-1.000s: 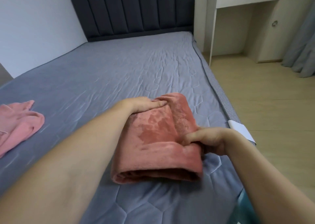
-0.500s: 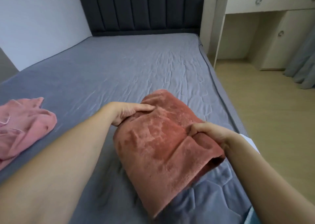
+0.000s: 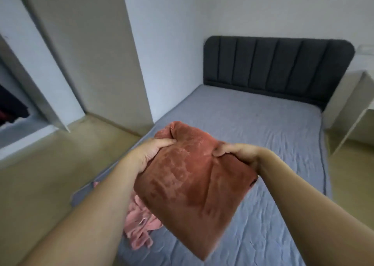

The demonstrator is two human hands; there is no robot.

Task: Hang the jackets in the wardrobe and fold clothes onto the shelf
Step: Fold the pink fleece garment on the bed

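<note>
Both hands clench the folded rust-red fleece garment [image 3: 190, 182]: the left hand [image 3: 150, 154] grips its upper left edge with the thumb on top, the right hand [image 3: 239, 156] pinches its upper right edge, and the bundle hangs in mid-frame above the grey bed [image 3: 263, 128], one corner drooping toward the bottom. A pink garment [image 3: 141, 223] lies crumpled on the bed at lower left. Folding looks finished, so this seems the carry to the shelf; the open wardrobe [image 3: 14, 112] shows at the left edge, and the next move calls for keeping the fold from slipping apart
</note>
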